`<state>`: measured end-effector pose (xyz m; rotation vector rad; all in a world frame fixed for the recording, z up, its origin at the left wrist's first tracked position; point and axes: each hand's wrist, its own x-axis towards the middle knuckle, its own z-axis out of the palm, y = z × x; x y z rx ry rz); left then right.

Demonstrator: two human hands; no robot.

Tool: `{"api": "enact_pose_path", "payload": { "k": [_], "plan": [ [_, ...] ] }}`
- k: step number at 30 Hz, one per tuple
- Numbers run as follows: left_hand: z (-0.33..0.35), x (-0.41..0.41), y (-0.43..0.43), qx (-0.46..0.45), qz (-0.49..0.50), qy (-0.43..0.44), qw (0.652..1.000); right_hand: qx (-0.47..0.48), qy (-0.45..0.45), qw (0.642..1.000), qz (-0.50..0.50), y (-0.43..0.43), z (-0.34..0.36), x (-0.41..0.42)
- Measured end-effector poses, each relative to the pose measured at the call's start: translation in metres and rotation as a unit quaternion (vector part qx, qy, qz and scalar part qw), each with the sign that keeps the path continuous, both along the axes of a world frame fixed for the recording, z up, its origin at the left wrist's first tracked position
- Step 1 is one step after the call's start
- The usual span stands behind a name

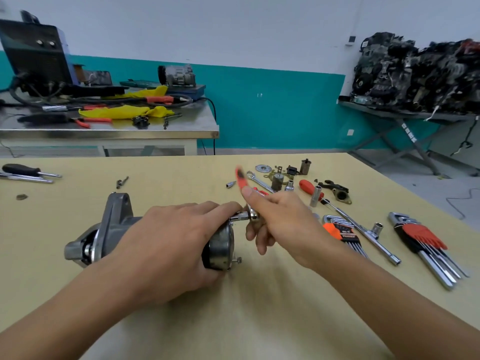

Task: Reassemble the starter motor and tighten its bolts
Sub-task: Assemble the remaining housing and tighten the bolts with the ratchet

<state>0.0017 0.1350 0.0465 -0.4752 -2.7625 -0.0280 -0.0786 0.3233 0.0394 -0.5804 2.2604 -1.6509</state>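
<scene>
Pale yellow wood makes the table (pixel 168 178), and at its far left edge lie two screwdrivers (pixel 28 172), one with a black handle. Nearer the middle, the starter motor (pixel 104 237) lies on its side on the table, with the grey cast nose to the left and the round steel end cap to the right. The left hand (pixel 168 245) lies over the motor body and grips it, with the fingers curled around the housing. At the upper edge of the end cap, a small ratchet (pixel 253 215) with a socket sits on a bolt; its red handle points up and away and is blurred. A second bolt (pixel 237 260) stands out from the lower edge of the cap. The right hand (pixel 280 222) pinches the ratchet handle between thumb and forefinger, and its other fingers hang loosely curled. Behind this hand lie loose motor parts (pixel 278 178) and a red screwdriver (pixel 307 185). Further right are a T-handle wrench (pixel 368 232) and two sets of hex keys (pixel 426 242).
</scene>
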Motion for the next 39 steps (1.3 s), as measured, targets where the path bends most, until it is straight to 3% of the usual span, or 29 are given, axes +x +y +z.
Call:
{"api": "enact_pose_path", "payload": {
  "k": [2,3,6,8,10,11,14,16,18,21,23,25,26,29,34,36,39],
  "plan": [
    [0.0,0.0,0.0,0.003,0.0,-0.001,1.0,-0.012,-0.06,0.998,-0.004,-0.003,-0.002,0.001],
    [0.001,0.0,0.0,0.003,0.0,-0.001,1.0,-0.02,-0.036,0.999,0.008,0.0,-0.005,-0.001],
    [0.001,0.0,-0.001,0.003,0.0,-0.009,1.0,-0.037,0.153,0.986,0.057,0.014,-0.006,-0.001],
    [0.002,0.001,0.0,0.001,0.003,-0.013,1.0,0.005,0.297,0.95,0.098,0.021,-0.005,-0.004],
    [0.003,0.001,0.0,-0.002,0.009,-0.014,1.0,0.039,0.349,0.929,0.113,0.022,-0.007,-0.006],
    [0.003,0.001,0.0,-0.001,0.011,-0.014,1.0,0.035,0.323,0.939,0.114,0.023,-0.009,-0.007],
    [0.002,0.001,0.001,-0.005,0.014,-0.007,1.0,-0.007,0.134,0.989,0.068,0.012,-0.001,-0.002],
    [0.001,0.001,0.001,-0.006,0.014,-0.006,1.0,0.034,0.004,0.999,0.033,0.004,-0.002,-0.003],
    [0.001,0.002,0.002,-0.001,0.014,-0.006,1.0,0.031,-0.054,0.998,0.025,-0.001,-0.002,-0.003],
    [0.002,0.001,0.0,-0.004,0.012,-0.01,1.0,0.021,0.066,0.997,0.044,0.008,-0.005,-0.006],
    [0.002,0.001,0.0,-0.001,0.011,-0.015,1.0,0.013,0.198,0.977,0.078,0.016,-0.006,-0.01],
    [0.003,0.001,0.0,-0.002,0.014,-0.015,1.0,0.026,0.274,0.956,0.103,0.02,-0.008,-0.011],
    [0.003,0.001,0.0,-0.004,0.017,-0.015,1.0,0.034,0.285,0.953,0.102,0.021,-0.009,-0.01],
    [0.002,0.001,0.001,-0.004,0.017,-0.017,1.0,-0.011,0.175,0.982,0.074,0.015,-0.008,-0.006],
    [0.003,0.001,0.0,-0.006,0.006,-0.019,1.0,0.052,0.013,0.999,0.002,0.0,0.0,-0.006],
    [0.003,0.002,-0.001,-0.005,0.007,-0.015,1.0,0.037,0.055,0.997,0.03,0.004,-0.002,-0.005],
    [0.002,0.001,-0.001,-0.009,0.005,-0.011,1.0,0.008,0.198,0.977,0.082,0.015,-0.003,-0.005]
  ]
}}
